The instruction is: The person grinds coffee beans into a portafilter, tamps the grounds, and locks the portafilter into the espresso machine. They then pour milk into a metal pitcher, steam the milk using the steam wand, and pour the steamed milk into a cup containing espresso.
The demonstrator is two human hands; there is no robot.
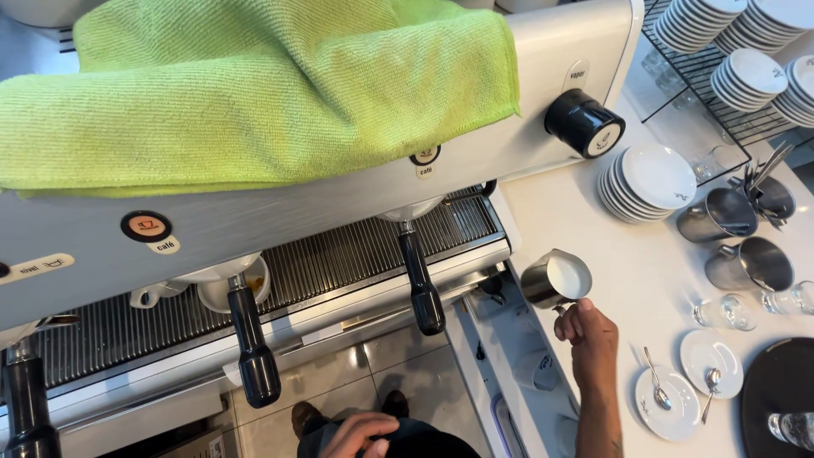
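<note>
R hand point(591, 332) is gripping the handle of a steel milk pitcher point(555, 278) w/ fingers closed round it, holding it off the white counter's point(585, 220) edge, beside the espresso machine point(543, 51); pitcher is holding white milk. L hand point(356, 434) is hanging low nr the body, fingers loosely curled, holding nothing visible. Green microfibre cloth point(254, 85) is lying atop the machine. Saucers w/ spoons point(670, 399) are sitting nr the R forearm.
</note>
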